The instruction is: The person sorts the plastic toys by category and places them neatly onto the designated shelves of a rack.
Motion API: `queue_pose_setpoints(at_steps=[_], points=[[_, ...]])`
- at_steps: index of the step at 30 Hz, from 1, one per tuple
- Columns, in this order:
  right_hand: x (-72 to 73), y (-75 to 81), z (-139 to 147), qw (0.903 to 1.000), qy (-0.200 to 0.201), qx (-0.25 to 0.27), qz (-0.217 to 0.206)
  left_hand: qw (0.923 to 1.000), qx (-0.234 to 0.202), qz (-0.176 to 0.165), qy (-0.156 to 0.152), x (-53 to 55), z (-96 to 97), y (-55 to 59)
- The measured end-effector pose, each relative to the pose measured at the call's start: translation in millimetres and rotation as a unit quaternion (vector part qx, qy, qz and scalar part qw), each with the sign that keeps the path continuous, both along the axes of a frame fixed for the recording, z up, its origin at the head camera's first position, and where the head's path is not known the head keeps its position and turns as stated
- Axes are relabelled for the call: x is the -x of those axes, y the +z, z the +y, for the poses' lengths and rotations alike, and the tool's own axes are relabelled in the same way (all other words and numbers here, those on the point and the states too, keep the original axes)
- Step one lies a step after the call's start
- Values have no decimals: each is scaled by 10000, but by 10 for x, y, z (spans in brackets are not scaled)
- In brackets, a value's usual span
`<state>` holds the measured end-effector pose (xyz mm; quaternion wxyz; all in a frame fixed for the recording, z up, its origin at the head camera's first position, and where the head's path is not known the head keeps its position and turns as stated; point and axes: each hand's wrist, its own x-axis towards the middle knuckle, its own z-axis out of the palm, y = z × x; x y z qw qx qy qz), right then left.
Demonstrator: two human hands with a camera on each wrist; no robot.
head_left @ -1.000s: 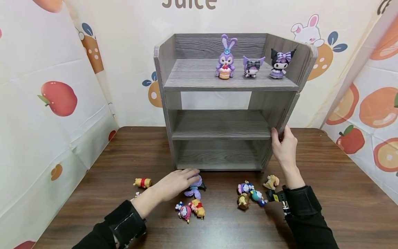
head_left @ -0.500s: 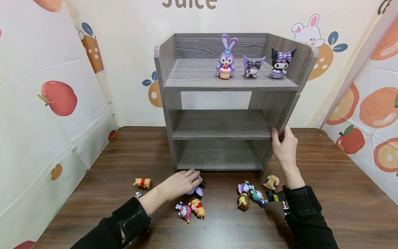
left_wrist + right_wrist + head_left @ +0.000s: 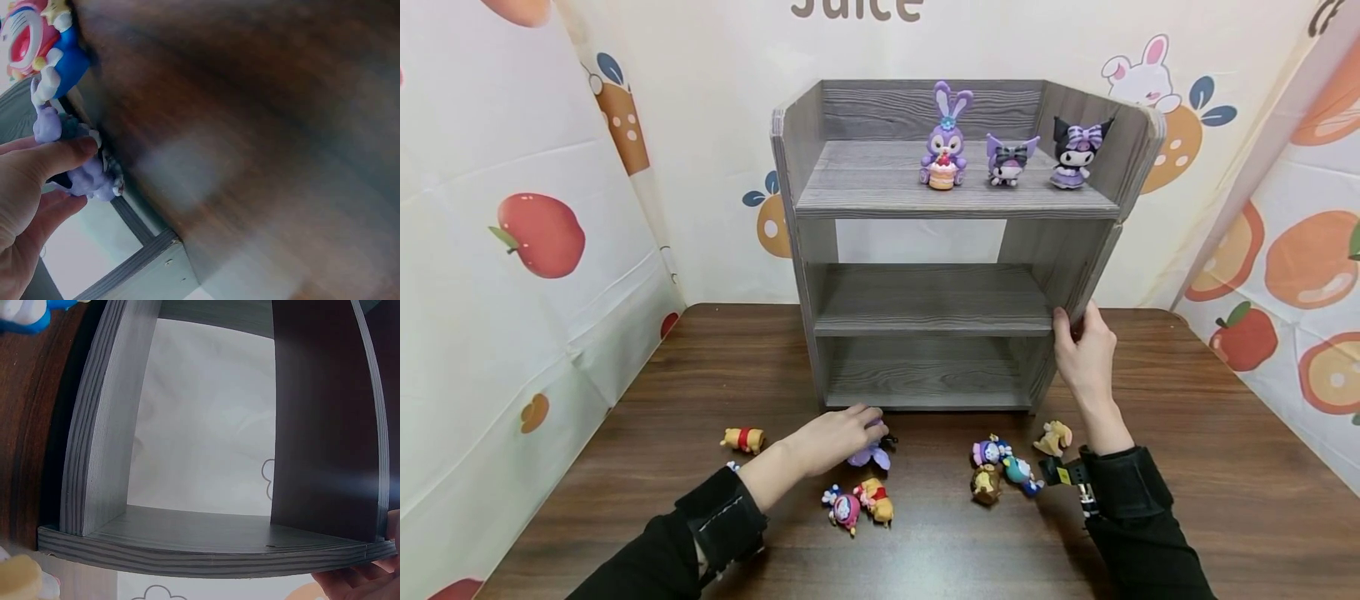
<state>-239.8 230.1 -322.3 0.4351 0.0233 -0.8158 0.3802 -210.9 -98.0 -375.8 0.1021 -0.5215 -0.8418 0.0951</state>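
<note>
In the head view my left hand (image 3: 827,442) is over a purple figurine (image 3: 870,456) on the table in front of the shelf. The left wrist view shows thumb and fingers pinching this figurine (image 3: 94,176); the hand hides part of it. A pink-and-blue figurine (image 3: 47,47) appears close beside it there. My right hand (image 3: 1086,354) grips the right side of the grey wooden shelf (image 3: 932,323), thumb at the front edge and fingers round the outside. On the top board stand a purple rabbit figurine (image 3: 944,154), a small purple figurine (image 3: 1009,163) and a black-eared figurine (image 3: 1076,158).
A yellow bear figurine (image 3: 743,440) lies left of my left hand. Nearer the front are a pink figurine (image 3: 846,510) and another bear (image 3: 876,500). Several figurines, including a brown one (image 3: 986,484) and a tan one (image 3: 1054,437), lie at right. Printed cloth stands behind.
My left hand has shifted slightly right and its fingers have closed round the purple figurine. My right hand stays on the shelf's side.
</note>
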Motion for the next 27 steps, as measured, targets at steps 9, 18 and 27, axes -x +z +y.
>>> queue_pose_setpoints(at_steps=[9,18,27], points=[[20,-8,7,10000,-16,-18,92,9712,-1437,-1900,-40,125,-78,72],[19,0,0,10000,-41,-21,88,9131,-2229,-3400,311,255,-188,48],[19,-10,2,9999,-18,-37,108,8775,-2290,-4168,615,322,-263,38]])
